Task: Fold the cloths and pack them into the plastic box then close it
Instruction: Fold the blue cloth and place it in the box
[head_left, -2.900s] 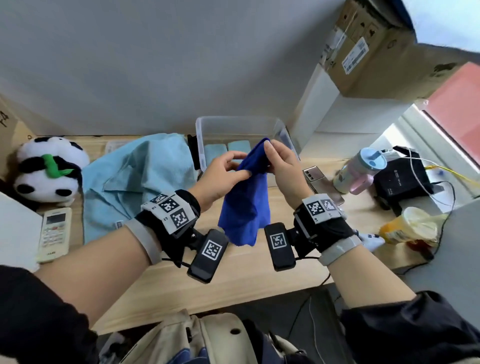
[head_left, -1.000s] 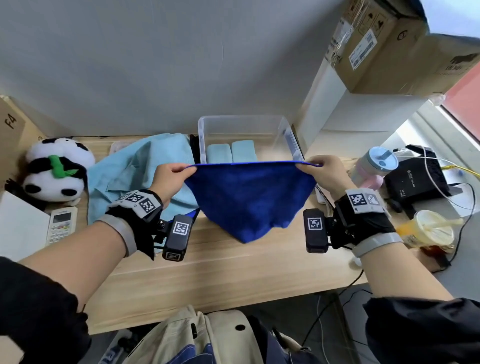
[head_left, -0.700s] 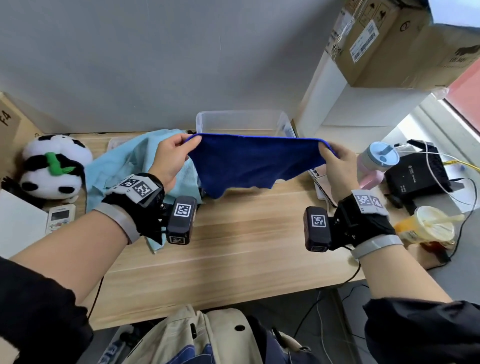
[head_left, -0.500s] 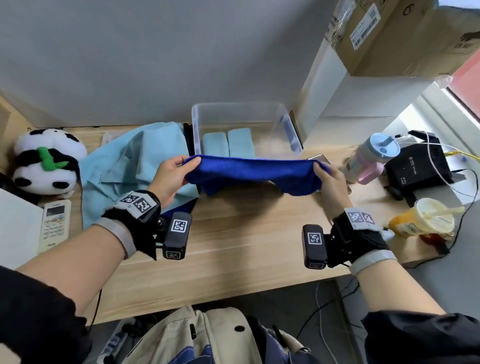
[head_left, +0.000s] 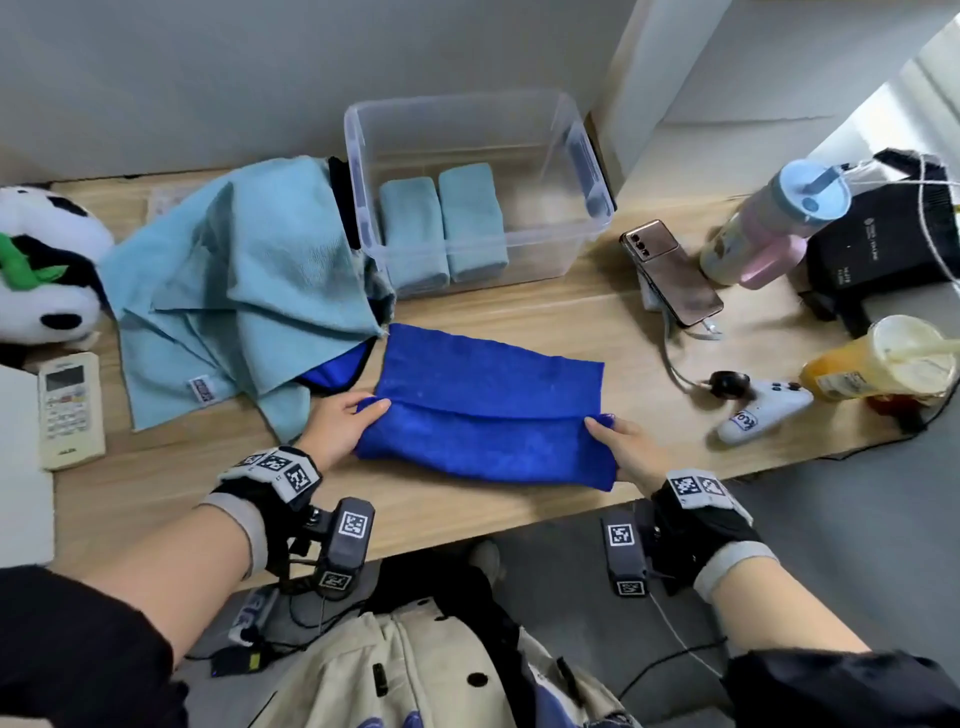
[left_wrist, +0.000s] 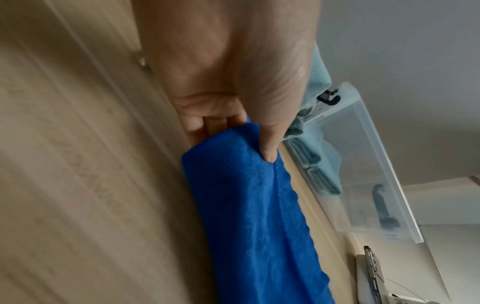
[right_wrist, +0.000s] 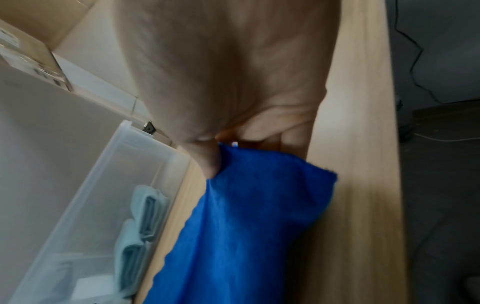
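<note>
Blue microfibre: one blue cloth (head_left: 488, 410) lying on the wooden desk (head_left: 467, 509) near its front edge, near half doubled over the far half. Left hand (head_left: 340, 427) pinches the left end of the fold, thumb on top, fingers beneath; right hand (head_left: 626, 451) pinches the right end likewise.

Clear plastic box (head_left: 587, 156), open, at the back of the desk against the grey wall; two folded pale-blue cloths (head_left: 441, 228) side by side in its left half. No lid identifiable.

Loose pale-blue cloths (head_left: 234, 291), heaped left of the box and draped over its left wall; a scrap of further blue fabric (head_left: 332, 374) shows under the heap, extent hidden.

Far left: plush panda (head_left: 41, 270), cut by the frame; white remote control (head_left: 70, 410).

Right of the box: phone (head_left: 670, 270) propped on a stand, pink-and-blue bottle (head_left: 769, 223), black device (head_left: 883, 244) with cables, white game controller (head_left: 758, 410), cup of orange drink (head_left: 878, 364).

Wrist views: blurred, each showing only thumb, cloth end, desk and box side.

Below the desk edge: grey floor, cables, beige garment (head_left: 415, 670).
</note>
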